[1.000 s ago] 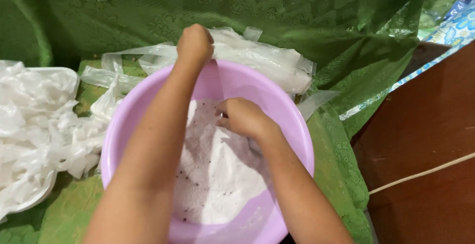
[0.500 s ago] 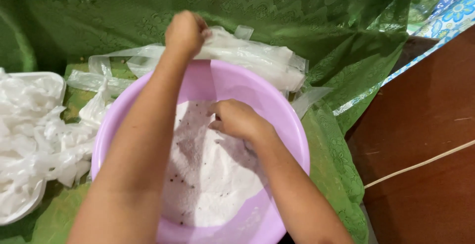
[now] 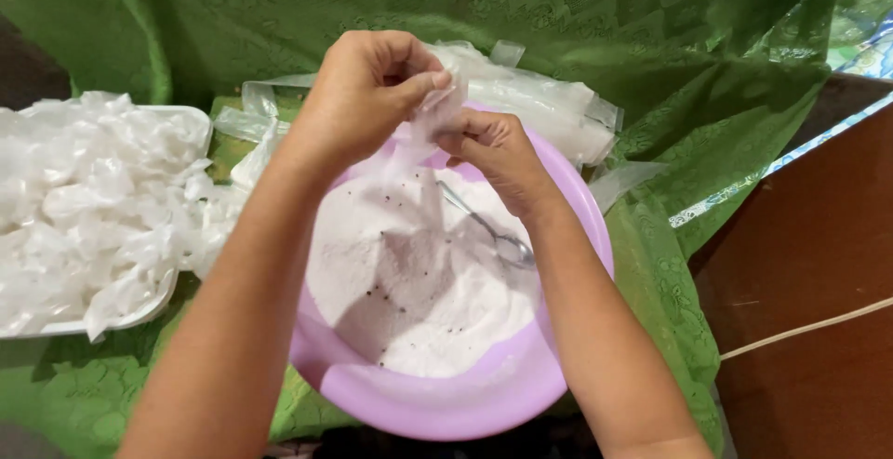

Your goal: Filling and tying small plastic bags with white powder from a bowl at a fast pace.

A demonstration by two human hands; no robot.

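A lilac plastic basin (image 3: 465,403) sits in front of me, filled with white powder (image 3: 409,282) flecked with dark specks. A metal spoon (image 3: 498,240) lies in the powder at the right. Above the basin's far rim my left hand (image 3: 367,92) and my right hand (image 3: 493,147) both pinch the mouth of a small clear plastic bag (image 3: 423,129), which hangs down toward the powder. The two hands are almost touching.
A white tray (image 3: 56,327) heaped with filled clear bags stands at the left. A stack of flat empty clear bags (image 3: 549,106) lies behind the basin. Green patterned cloth (image 3: 651,40) covers the surface; brown wood (image 3: 819,273) with a pale cord lies at right.
My right hand has come up out of the powder and joined the left hand on the clear bag. The spoon now lies loose in the powder.
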